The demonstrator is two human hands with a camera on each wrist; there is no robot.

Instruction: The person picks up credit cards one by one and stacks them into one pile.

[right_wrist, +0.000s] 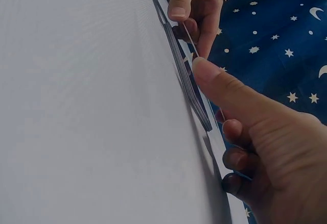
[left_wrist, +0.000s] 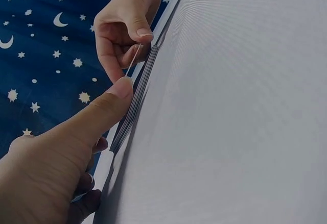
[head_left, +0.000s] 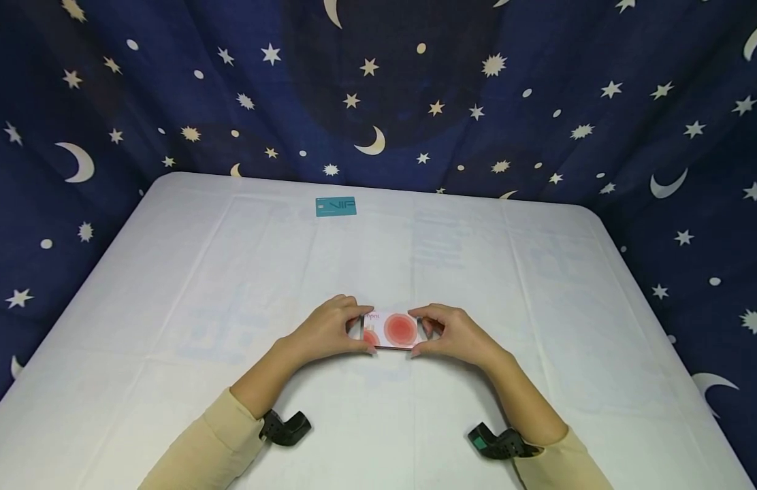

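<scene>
A white card [head_left: 400, 329] with a large red-pink circle and some lettering lies face up between both hands at the middle of the table. My left hand [head_left: 329, 330] pinches its left end, thumb on the near edge and index finger on the far edge. From the other side, my right hand [head_left: 457, 333] grips the right end in the same manner. Seen edge-on in the left wrist view, the card is a thin pale line, tilted over a low stack of cards [left_wrist: 138, 99]. That stack [right_wrist: 185, 76] sits on the table beside the fingertips in the right wrist view.
Toward the back of the table [head_left: 280, 272], which has a creased white cloth, lies a teal card [head_left: 335, 206] marked VIP. A dark blue curtain [head_left: 403, 82] with moons and stars hangs behind and on both sides. Black wrist devices [head_left: 286, 429] sit by both sleeves.
</scene>
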